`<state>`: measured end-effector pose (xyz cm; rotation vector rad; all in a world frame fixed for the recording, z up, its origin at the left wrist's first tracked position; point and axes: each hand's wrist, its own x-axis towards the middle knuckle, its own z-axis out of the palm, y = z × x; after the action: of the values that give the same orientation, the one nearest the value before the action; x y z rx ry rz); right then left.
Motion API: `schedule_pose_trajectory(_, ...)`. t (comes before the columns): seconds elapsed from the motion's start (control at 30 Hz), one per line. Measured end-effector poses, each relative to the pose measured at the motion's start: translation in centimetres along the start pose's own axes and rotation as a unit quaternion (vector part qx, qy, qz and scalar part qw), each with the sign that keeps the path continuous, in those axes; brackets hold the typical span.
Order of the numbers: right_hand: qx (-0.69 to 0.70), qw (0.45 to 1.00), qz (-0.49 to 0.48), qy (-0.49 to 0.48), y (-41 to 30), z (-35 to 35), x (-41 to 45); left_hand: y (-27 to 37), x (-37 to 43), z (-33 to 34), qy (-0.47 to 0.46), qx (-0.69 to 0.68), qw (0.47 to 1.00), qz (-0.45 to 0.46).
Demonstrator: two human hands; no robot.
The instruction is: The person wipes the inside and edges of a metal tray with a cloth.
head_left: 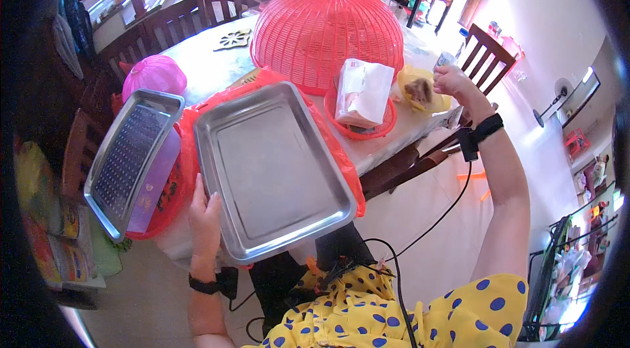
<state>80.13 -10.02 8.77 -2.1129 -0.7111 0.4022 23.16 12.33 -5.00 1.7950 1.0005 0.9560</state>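
Note:
My left hand (205, 220) grips the left edge of a rectangular stainless steel tray (275, 171), tilted over a red plastic bag (347, 171). Left of it, a perforated metal tray (130, 156) leans over a red basket (170, 215) beside a purple panel. My right hand (455, 83) is raised at the table's right side, its fingers closed on a small, pale cup-like object (445, 59). Just left of that hand, a yellow plastic bag (411, 77) holds something brown. A pack of tissues (364, 92) sits in a small red basket (389, 126).
A large red mesh food cover (330, 38) stands on the table (202, 60), with a smaller pink one (156, 75) at the left. A flower-patterned trivet (233, 39) lies behind. Wooden chairs (487, 55) flank the table. A black cable (443, 220) hangs from my right wristband.

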Motion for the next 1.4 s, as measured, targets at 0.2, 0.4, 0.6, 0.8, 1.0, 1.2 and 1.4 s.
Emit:
schedule_pose_trajectory(0.2,-0.042,0.994,-0.099,0.014,1.9,-0.9,-4.4,4.9,1.2,-0.1,-0.034,0.258,0.963,-0.066)
schedule_pose_trajectory(0.4,-0.216,0.936,-0.253,0.118,3.3,1.3,-10.1,3.1,1.0,0.2,-0.01,0.356,0.934,-0.024)
schedule_pose_trajectory(0.6,-0.135,0.956,-0.233,0.118,6.6,2.0,-10.5,2.5,1.0,-1.8,-0.083,-0.122,0.97,-0.191)
schedule_pose_trajectory(0.8,-0.009,0.978,-0.18,0.102,7.6,1.8,-10.3,4.2,0.8,-2.4,-0.014,-0.107,0.985,-0.132)
schedule_pose_trajectory(1.0,0.008,0.982,-0.154,0.108,7.2,2.2,-10.7,3.2,1.4,-3.0,-0.057,-0.016,0.992,-0.115)
schedule_pose_trajectory(1.2,0.042,0.979,-0.167,0.112,7.1,2.7,-10.8,3.2,1.2,-2.8,0.001,0.108,0.994,0.017)
schedule_pose_trajectory(1.4,0.073,0.978,-0.16,0.108,7.4,1.5,-10.7,10.3,2.0,-3.6,0.049,-0.054,0.993,-0.097)
